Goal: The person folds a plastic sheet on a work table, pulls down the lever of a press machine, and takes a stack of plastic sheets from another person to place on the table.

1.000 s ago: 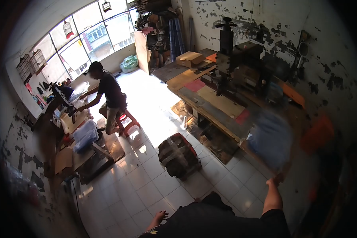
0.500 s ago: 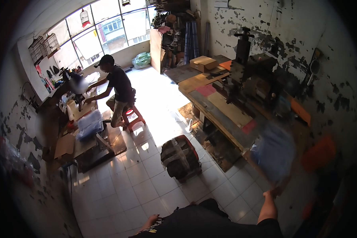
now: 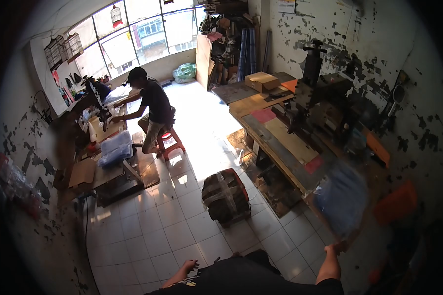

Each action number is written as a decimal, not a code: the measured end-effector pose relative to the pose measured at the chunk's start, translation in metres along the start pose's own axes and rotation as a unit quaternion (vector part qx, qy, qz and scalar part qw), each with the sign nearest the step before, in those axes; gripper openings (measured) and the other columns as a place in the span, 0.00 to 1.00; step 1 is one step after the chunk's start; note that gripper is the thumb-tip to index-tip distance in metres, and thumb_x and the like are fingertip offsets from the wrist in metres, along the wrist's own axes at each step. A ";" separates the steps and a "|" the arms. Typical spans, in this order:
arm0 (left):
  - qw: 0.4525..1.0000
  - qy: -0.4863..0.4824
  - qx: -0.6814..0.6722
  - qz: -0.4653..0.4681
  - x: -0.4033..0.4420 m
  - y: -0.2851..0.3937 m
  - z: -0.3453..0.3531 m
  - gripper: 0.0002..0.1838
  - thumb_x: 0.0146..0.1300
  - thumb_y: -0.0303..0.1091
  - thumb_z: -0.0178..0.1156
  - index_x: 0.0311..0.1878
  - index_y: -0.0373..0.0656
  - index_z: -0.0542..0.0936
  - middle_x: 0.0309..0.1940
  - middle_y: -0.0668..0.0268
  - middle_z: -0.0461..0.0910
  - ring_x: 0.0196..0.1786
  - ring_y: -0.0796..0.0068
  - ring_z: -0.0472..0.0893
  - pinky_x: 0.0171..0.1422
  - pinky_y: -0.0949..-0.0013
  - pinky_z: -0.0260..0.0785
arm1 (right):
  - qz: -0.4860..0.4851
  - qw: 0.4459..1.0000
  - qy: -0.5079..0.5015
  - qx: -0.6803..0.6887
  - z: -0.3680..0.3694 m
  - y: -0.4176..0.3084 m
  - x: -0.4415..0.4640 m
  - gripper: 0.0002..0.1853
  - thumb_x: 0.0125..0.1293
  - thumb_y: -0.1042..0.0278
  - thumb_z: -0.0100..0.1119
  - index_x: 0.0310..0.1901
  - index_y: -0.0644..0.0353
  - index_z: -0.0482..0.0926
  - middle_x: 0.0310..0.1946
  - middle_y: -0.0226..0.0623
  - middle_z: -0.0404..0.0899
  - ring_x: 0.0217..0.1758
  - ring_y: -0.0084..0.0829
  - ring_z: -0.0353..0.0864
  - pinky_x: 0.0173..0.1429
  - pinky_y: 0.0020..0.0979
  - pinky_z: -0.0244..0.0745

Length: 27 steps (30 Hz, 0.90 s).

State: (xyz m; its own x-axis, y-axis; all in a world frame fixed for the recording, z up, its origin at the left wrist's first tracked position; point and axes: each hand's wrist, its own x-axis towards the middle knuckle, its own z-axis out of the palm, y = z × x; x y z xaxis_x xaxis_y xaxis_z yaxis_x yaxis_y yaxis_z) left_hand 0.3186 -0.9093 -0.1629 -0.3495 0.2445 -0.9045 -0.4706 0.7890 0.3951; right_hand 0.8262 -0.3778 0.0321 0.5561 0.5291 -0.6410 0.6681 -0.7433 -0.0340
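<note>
My left hand [image 3: 190, 265] hangs low beside my body over the tiled floor. Its fingers are loosely apart and nothing shows in them. My right hand [image 3: 335, 247] is closed at the near corner of a brown surface, below a bundle of bluish clear plastic [image 3: 342, 196]. What its fingers wrap round is too dark to make out. In front of me on the floor stands a dark bundle bound with clear tape [image 3: 225, 196].
A long workbench [image 3: 275, 152] with a heavy dark machine [image 3: 325, 105] and a cardboard box [image 3: 262, 81] runs along the right. At left, a person [image 3: 155, 105] sits on a red stool [image 3: 171, 144] beside a cluttered bench with more plastic [image 3: 115, 148].
The view has tilted slightly, shifting the room a little right and down. My left hand appears slightly higher, with its fingers showing more. My right hand stays at the same corner.
</note>
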 end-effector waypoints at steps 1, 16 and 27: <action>1.000 0.011 0.007 0.002 -0.001 -0.005 -0.002 0.24 0.80 0.48 0.53 0.69 0.42 0.75 0.61 0.57 0.86 0.61 0.54 0.85 0.65 0.44 0.72 | -0.016 0.996 0.045 -0.079 0.007 0.002 0.013 0.56 0.68 0.55 0.61 0.81 0.69 0.31 0.81 0.70 0.36 0.84 0.60 0.49 0.86 0.50 0.51; 0.999 0.013 -0.040 -0.004 0.000 -0.002 0.012 0.24 0.80 0.48 0.54 0.69 0.42 0.77 0.60 0.56 0.86 0.59 0.54 0.86 0.64 0.46 0.74 | -0.002 0.975 0.044 -0.218 0.031 0.005 0.088 0.57 0.66 0.54 0.63 0.83 0.65 0.33 0.83 0.59 0.41 0.84 0.52 0.54 0.86 0.47 0.51; 0.999 0.007 -0.018 -0.027 -0.009 0.004 0.015 0.25 0.82 0.48 0.49 0.71 0.41 0.73 0.65 0.55 0.82 0.63 0.52 0.83 0.69 0.44 0.70 | 0.036 0.990 -0.003 -0.137 0.033 0.006 0.100 0.55 0.69 0.62 0.61 0.81 0.65 0.28 0.83 0.65 0.38 0.85 0.56 0.49 0.84 0.50 0.57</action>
State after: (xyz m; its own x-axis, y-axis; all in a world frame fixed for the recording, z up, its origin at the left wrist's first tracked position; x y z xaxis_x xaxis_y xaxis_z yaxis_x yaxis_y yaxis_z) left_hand 0.3319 -0.8999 -0.1552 -0.3343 0.1948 -0.9221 -0.5169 0.7802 0.3523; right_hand 0.8696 -0.3432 -0.0576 0.6041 0.4765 -0.6388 0.7368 -0.6393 0.2200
